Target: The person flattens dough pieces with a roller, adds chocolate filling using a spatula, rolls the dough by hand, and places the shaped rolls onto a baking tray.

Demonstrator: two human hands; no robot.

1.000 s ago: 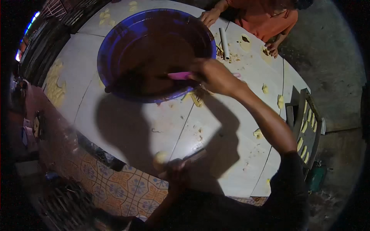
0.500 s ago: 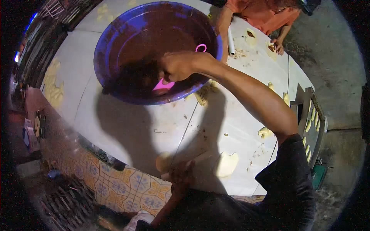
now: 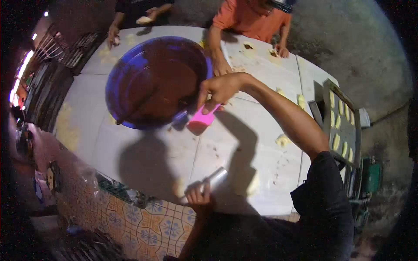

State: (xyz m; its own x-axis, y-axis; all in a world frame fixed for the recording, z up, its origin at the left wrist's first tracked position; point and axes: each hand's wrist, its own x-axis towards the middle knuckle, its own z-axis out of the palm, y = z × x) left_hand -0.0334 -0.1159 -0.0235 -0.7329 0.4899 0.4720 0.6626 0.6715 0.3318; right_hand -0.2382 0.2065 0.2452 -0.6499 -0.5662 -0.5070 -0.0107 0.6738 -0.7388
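My right hand grips a pink scoop just off the near right rim of a big purple-blue basin. Brown filling sits in the scoop, and a dark brown mass covers the inside of the basin. Near the table's front edge, the fingers of my left hand curl over a smooth pale rolling pin. A flat piece of dough lies to the right of the pin, partly in shadow. Another bit of dough shows beside its left end.
Across the white table, a person in orange works by dough topped with brown filling. Another person's hand holds dough at the far left. A tray of shaped dough pieces stands at the right edge, with folded dough nearer.
My right hand has lifted the pink scoop out of the basin and toward me, filling in it. The view has shifted, showing more of the far side. My left hand stays at the rolling pin.
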